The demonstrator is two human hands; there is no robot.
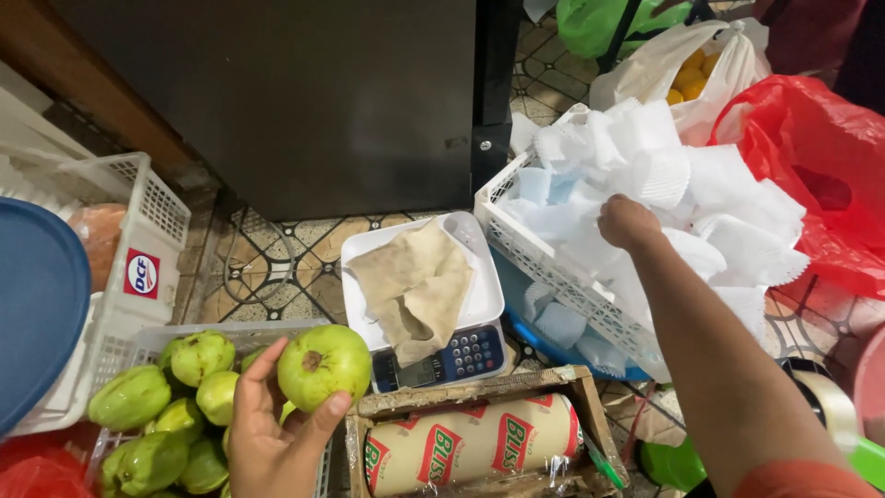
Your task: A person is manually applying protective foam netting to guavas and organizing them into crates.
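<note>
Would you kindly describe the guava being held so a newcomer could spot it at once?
Start at the white scale with a beige cloth on its tray. Just left of its keypad, the left hand lifts one round green guava above a basket of guavas. It alone is raised and gripped.

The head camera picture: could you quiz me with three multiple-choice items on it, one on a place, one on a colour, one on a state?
1. Where does the beige cloth lie?
A. on the white weighing scale
B. in the red bag
C. on the blue lid

2. What colour is the fruit in the left hand?
A. orange
B. green
C. purple

3. What is the right hand doing?
A. pressing scale keys
B. resting on the floor
C. reaching into the white foam nets

A: cloth covers the scale's pan.
B: it is green.
C: the hand sits among the nets.
</note>
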